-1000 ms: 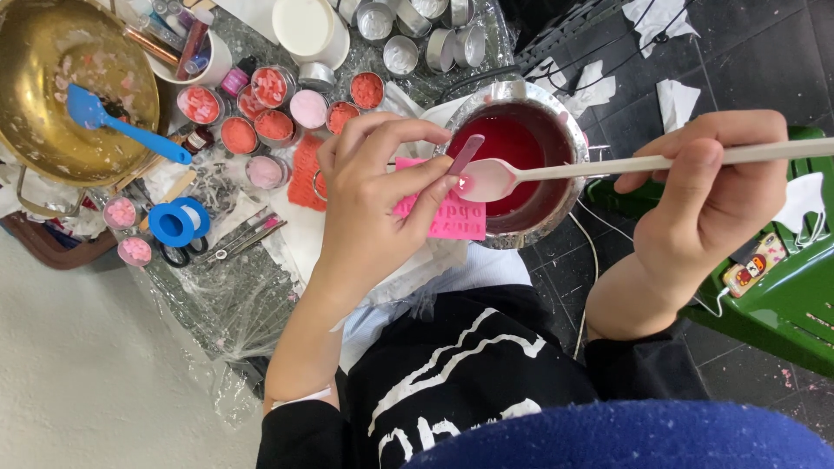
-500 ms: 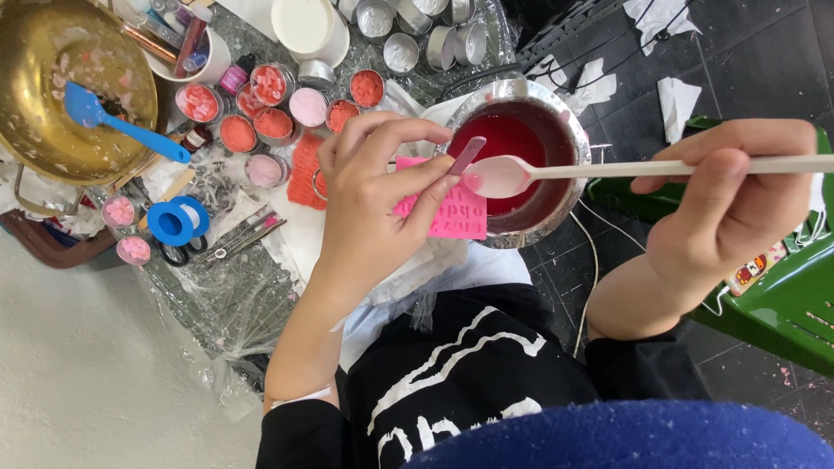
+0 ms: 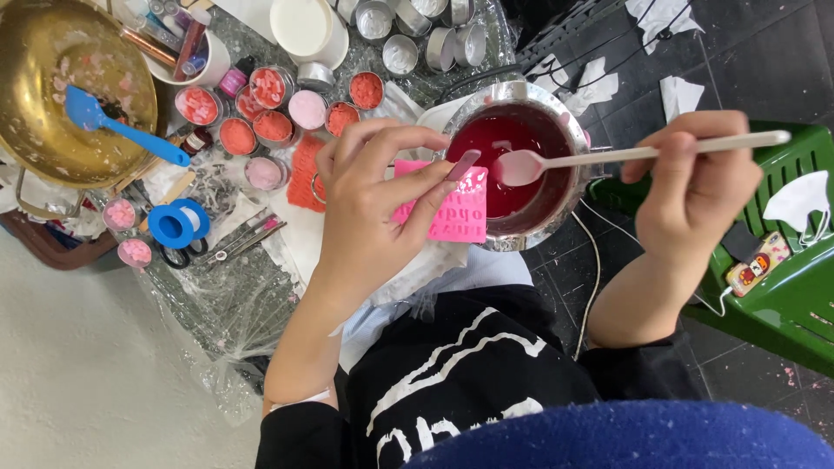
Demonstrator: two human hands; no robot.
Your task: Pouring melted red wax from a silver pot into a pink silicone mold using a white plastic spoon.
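Far left, a brass bowl [image 3: 74, 95] is sitting with a blue spatula [image 3: 122, 130] lying across its rim, not in play. Right of it, small tins of pink and red wax [image 3: 261, 122] are crowding the plastic-covered table [image 3: 226, 304], with a blue tape roll [image 3: 178, 223] nearer the person. Centre: the left hand [image 3: 373, 208] is pinching the pink letter mould [image 3: 443, 204], fingers closed on its left edge, thumb on top, forefinger stretched along the upper edge. The mould is being held roughly flat, its right edge overlapping the near-left rim of the metal pot [image 3: 521, 165]; its long axis is running left-right, toward the pot. Red liquid [image 3: 499, 152] is filling the pot. The pale spoon [image 3: 608, 156] is hovering over that liquid, bowl end sitting just right of and slightly above the mould's top right corner, close but apparently not touching. Its handle is running left-right too, nearly in line with the mould. Right: the right hand [image 3: 695, 187] is clamped around the handle toward its far-right end, fingers wrapped shut. So the key relation: mould lies immediately left of the spoon bowl, and the left hand is much nearer to it. Far right, a green chair [image 3: 782, 295] is carrying a white mask [image 3: 804, 200].
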